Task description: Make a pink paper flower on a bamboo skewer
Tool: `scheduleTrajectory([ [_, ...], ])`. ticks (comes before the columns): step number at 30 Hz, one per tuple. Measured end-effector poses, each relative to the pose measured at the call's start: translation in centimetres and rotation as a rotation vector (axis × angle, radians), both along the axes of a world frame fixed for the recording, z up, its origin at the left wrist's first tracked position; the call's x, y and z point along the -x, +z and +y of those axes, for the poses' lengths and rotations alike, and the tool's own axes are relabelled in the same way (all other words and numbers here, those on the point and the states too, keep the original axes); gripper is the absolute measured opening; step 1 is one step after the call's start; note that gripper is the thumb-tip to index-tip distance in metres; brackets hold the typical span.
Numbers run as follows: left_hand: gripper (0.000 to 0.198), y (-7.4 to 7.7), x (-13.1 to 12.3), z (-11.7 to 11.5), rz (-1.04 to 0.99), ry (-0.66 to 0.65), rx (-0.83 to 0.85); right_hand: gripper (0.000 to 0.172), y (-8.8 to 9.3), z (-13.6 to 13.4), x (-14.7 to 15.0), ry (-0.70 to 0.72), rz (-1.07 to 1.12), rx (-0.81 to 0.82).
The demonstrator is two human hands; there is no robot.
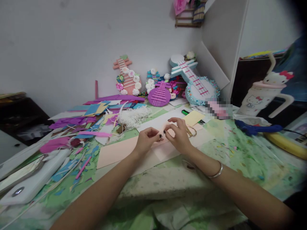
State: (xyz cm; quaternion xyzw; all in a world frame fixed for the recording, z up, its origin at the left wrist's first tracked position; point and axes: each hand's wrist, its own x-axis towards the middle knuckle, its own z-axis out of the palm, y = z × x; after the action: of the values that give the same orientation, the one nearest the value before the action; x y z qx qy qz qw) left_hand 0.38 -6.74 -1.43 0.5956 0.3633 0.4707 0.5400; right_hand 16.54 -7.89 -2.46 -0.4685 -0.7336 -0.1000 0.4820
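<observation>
Left hand (146, 139) and right hand (179, 136) pinch a small item (162, 136), too small to identify, between closed fingertips above the pink paper (115, 152) on the counter (240, 153). Probable step: fine fingertip shaping. Further handling requires a steady, close pinch.

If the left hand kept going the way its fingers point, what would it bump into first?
Most likely the right hand: the left hand points across the peach paper straight at its fingertips, which look almost touching. Depth is hard to judge.
</observation>
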Motion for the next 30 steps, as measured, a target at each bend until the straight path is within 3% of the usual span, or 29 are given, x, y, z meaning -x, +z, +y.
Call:
scheduleTrajectory([
  [4,0.025,0.4,0.1,0.0,-0.328,-0.035,0.226,0.005,0.2,-0.1,-0.1,0.022,0.008,-0.043],
  [10,0.025,0.6,0.0,-0.4,-0.411,-0.097,0.346,0.007,0.5,-0.4,0.2,0.08,0.047,-0.096],
  [17,0.013,0.1,-0.2,-0.4,-0.364,-0.233,0.316,0.005,0.3,-0.2,0.0,0.077,0.035,-0.101],
  [30,0.013,-0.4,-0.2,-0.2,-0.325,-0.255,0.224,0.007,0.1,-0.1,0.1,0.085,-0.051,-0.044],
])
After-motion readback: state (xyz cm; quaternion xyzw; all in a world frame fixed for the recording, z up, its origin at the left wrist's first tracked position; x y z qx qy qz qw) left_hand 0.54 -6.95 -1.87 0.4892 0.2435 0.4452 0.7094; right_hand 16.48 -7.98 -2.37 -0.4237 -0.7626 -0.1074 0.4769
